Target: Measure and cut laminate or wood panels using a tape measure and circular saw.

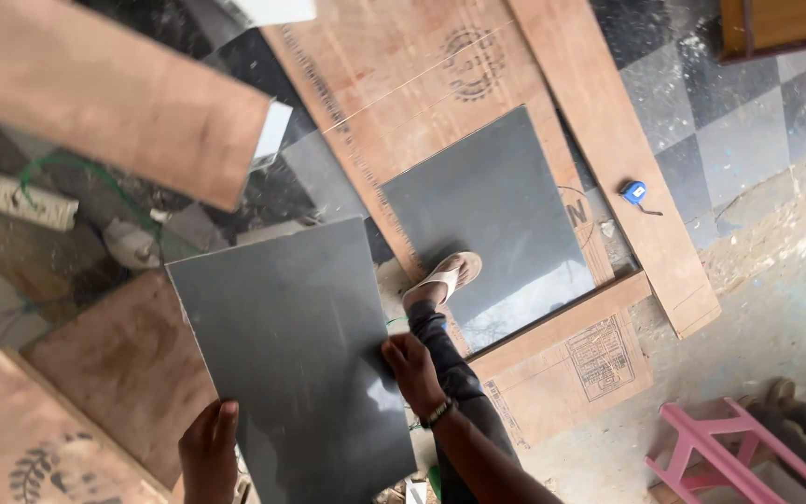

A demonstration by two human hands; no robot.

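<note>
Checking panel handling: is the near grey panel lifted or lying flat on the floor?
Lifted. The grey panel is gripped at its edges by the left hand and right hand, overlapping the plywood below.

Printed marks show on several plywood boards; no packages or screens are in view. A round dark stamp (471,63) sits near the top of the big plywood sheet (394,56) lying on the floor, with a long dark line of print (347,140) running down that sheet's left edge. A rectangular dark printed label (597,357) lies on the lower plywood piece (552,373), right of the foot. At the bottom left, a dark leaf-wreath stamp (44,471) marks another plywood board (11,420).
</note>
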